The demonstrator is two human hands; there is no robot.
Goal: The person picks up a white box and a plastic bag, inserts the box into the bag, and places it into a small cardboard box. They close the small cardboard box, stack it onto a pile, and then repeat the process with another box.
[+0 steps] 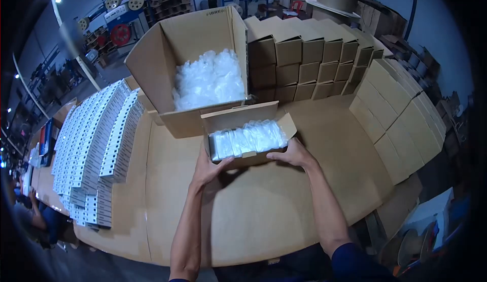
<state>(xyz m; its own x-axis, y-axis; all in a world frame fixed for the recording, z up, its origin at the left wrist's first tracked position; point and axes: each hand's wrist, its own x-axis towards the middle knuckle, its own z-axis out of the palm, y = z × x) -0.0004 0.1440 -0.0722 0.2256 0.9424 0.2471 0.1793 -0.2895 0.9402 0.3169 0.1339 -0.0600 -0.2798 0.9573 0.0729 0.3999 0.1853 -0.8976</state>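
Observation:
Between my two hands is a small open cardboard box (pixel 253 159), its back flap raised and its right flap spread outward. A row of clear plastic-wrapped packets (pixel 248 139) fills it. My left hand (pixel 208 166) grips the box's left end, thumb along the front edge. At the right end, my right hand (pixel 295 155) holds the box with its thumb against the front side. Some fingers of both hands are hidden behind the box. Just behind it stands a large open carton (pixel 182 122) holding a heap of clear plastic bags (pixel 209 81).
Stacked white labelled boxes (pixel 91 135) cover the table's left side. Rows of brown cardboard boxes (pixel 314 54) line the back right, with another stack (pixel 398 119) on the right. Beneath everything is a brown-covered table (pixel 253 221). Another person (pixel 40 216) is at the far left.

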